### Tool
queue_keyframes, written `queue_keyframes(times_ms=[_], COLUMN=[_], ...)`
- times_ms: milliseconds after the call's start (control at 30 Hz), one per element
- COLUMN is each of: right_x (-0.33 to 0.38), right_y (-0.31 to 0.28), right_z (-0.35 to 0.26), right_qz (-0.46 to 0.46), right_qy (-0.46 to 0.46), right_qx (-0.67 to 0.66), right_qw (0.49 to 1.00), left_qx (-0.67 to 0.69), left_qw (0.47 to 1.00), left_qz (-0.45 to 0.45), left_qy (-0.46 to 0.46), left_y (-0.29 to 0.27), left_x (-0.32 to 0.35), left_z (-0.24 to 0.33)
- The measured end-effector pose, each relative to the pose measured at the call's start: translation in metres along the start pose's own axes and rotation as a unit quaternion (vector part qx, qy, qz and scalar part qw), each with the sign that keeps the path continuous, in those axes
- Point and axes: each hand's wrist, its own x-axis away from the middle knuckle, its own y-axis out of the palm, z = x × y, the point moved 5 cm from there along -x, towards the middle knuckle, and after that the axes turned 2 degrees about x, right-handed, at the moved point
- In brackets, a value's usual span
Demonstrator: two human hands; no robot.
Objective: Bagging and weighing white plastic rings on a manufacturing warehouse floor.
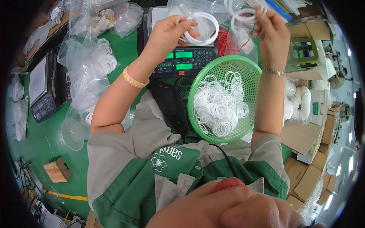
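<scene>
Rings [216,29] in left hand [167,36], right hand [272,30] (perhaps likewise), basket [251,85]

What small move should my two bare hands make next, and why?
Perhaps bring the right hand toward the left hand: both hold round white rings, the two sets are apart, and the left's are over the black digital scale with green displays.

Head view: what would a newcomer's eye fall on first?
Probably the green basket heaped with white rings, just right of centre. Next, the left hand at upper centre, holding larger white loops by a scale with lit green displays.
</scene>
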Motion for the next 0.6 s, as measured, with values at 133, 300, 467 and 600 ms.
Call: queue_keyframes(times_ms=[133,300,467,600], right_x=[-0.057,-0.043,0.068,0.144], right_y=[0.006,0.028,0.041,0.0], right_z=[-0.015,-0.028,0.017,0.064], right_qz=[0.04,0.073,-0.073,-0.185], right_qy=[-0.063,-0.382,-0.066,0.246], right_qx=[0.147,0.377,0.149,0.051], right_qw=[0.986,0.84,0.984,0.95], left_qx=[-0.099,-0.138,-0.199,-0.278], left_qw=[0.976,0.966,0.959,0.921], left_qz=[-0.189,-0.214,-0.198,-0.271], left_qy=[-0.052,-0.043,0.039,0.047], left_y=[0.037,0.05,0.048,0.064], left_x=[0.0,0.003,0.018,0.03], left_z=[-0.014,-0.011,0.003,0.007])
